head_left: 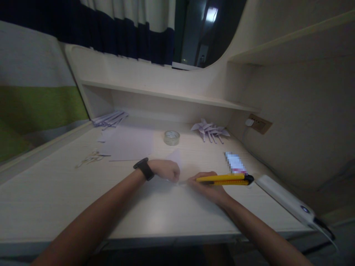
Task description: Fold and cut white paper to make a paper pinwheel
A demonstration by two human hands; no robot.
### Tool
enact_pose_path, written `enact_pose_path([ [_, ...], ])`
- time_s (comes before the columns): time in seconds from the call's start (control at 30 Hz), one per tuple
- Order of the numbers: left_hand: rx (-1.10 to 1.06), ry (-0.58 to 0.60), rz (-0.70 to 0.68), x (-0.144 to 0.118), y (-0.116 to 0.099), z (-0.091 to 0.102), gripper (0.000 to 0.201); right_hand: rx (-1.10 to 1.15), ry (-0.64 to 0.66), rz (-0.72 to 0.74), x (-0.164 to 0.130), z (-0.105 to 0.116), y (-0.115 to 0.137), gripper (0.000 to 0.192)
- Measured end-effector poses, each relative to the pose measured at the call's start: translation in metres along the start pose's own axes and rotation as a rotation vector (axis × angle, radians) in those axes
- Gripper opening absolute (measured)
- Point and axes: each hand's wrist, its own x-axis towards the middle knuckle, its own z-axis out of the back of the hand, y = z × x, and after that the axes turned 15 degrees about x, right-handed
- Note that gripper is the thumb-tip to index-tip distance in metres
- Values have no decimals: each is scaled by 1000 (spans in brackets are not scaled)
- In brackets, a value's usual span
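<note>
My right hand [206, 186] grips a yellow utility knife [224, 179], its blade end pointing left toward a small pale piece of paper [175, 159] on the desk. My left hand [166, 170], with a black watch on the wrist, is closed on the near edge of that paper, holding it partly raised. The knife's tip sits right beside my left fingers. The desk [55, 199] is a pale wood surface.
A roll of clear tape [171, 137] stands at the back middle. Folded paper shapes [210, 130] lie back right, paper strips [109, 119] back left, flat sheets [127, 145] and scissors [90, 158] to the left. A white power strip [285, 199] lies at right.
</note>
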Motion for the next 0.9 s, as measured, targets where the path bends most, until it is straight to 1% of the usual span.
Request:
enact_pose_path([
  [0.17, -48, 23, 5, 2, 2, 0, 19, -15, -6, 9, 1, 1, -4, 21],
  [0.3, -82, 44, 24, 3, 3, 0, 19, -32, -25, -23, 1, 0, -2, 20],
  [0.53, -140, 60, 37, 3, 6, 0, 15, -10, -13, -8, 1, 0, -2, 19],
  [0.7, -171, 51, -5, 6, 12, -5, 13, 16, -26, 17, 1, 0, -4, 19],
  [0.8, -171, 47, 7, 5, 12, -5, 13, 36, -18, 30, 1, 0, -4, 19],
  [0.9, -168, 44, 21, 3, 10, -4, 13, 9, -20, 28, 1, 0, -4, 18],
])
